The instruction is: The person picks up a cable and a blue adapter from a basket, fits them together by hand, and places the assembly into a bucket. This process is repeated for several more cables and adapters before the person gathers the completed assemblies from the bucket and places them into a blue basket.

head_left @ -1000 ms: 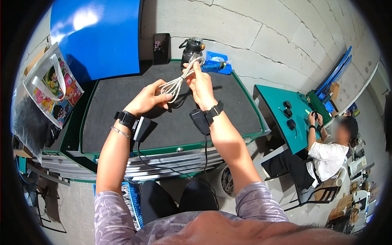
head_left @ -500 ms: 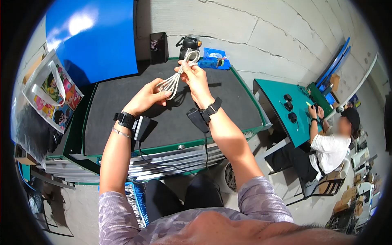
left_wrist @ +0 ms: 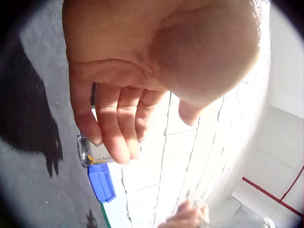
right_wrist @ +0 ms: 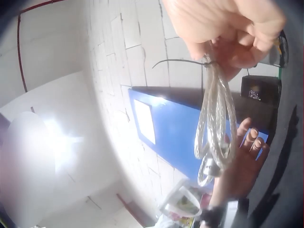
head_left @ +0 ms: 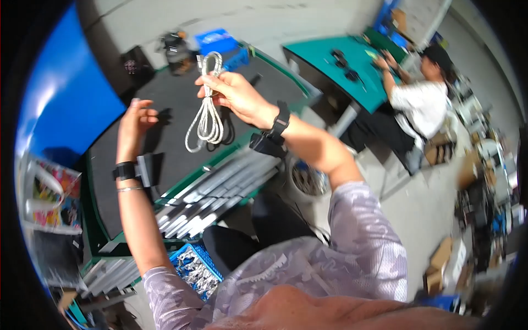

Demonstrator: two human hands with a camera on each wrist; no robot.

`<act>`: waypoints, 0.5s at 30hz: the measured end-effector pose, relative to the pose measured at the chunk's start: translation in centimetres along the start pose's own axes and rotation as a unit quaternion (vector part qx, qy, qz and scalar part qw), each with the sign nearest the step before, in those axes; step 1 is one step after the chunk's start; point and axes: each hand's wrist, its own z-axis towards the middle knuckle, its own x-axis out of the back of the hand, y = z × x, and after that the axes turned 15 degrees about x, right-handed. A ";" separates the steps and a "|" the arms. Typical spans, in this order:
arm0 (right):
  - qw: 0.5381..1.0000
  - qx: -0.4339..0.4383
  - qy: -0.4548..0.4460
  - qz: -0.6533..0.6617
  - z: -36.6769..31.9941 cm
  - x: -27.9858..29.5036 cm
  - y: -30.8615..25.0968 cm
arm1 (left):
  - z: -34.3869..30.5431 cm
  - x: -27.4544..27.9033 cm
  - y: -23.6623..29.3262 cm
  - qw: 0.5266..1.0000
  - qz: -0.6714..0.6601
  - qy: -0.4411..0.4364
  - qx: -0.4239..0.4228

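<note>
My right hand (head_left: 242,96) pinches a coiled whitish braided cable (head_left: 208,124) around its middle, and the lower loops hang below the fingers. In the right wrist view a thin dark tie binds the cable (right_wrist: 218,114) just under the right hand (right_wrist: 228,28). To the left, apart from the cable, my left hand (head_left: 135,124) is raised over the dark mat (head_left: 179,132) with nothing in it. Its fingers look loosely bent in the left wrist view, where the left hand (left_wrist: 156,57) fills the top.
At the mat's back edge stand a black phone (head_left: 136,65), a dark bottle (head_left: 176,52) and a blue bin (head_left: 215,41). A blue basket (head_left: 212,264) is on the floor by my legs. A person in white (head_left: 421,99) sits at a green table (head_left: 324,52) on the right.
My left hand has let go of the cable and moved away to the left. The right hand still holds the cable, now hanging more upright. The head view has turned to the right.
</note>
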 end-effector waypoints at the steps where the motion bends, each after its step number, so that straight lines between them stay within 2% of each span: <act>1: 0.999 -0.006 -0.029 -0.043 -2.2 1.8 -1.1 | 0.3 0.1 -0.2 1.000 -0.004 -0.005 0.013; 3: 0.983 -0.046 -0.083 -0.158 -7.0 4.5 -5.1 | 1.4 0.7 -1.1 0.999 -0.008 -0.024 0.020; 4: 0.975 -0.061 -0.082 -0.199 -9.8 5.8 -6.7 | 2.0 1.2 -1.8 0.999 -0.006 -0.036 0.016; 6: 0.940 -0.145 -0.134 -0.279 -14.9 8.9 -9.2 | 2.3 1.4 -2.3 0.998 0.006 -0.048 0.030; 8: 0.867 -0.250 -0.179 -0.391 -20.9 13.0 -10.3 | 2.2 1.2 -2.4 0.996 0.053 -0.069 0.023; 10: 0.802 -0.338 -0.284 -0.402 -26.3 17.4 -10.0 | 1.9 0.9 -2.0 0.994 0.066 -0.078 0.039; 12: 0.875 -0.338 -0.189 -0.291 -34.6 22.7 -5.6 | 2.3 1.2 -2.4 0.994 0.046 -0.082 0.047; 14: 0.838 -0.368 -0.086 -0.394 -40.9 23.9 -4.0 | 2.6 1.8 -2.7 0.995 0.017 -0.087 0.047; 15: 0.810 -0.381 -0.075 -0.439 -46.2 27.2 -0.2 | 3.2 2.4 -3.2 0.995 0.000 -0.094 0.045</act>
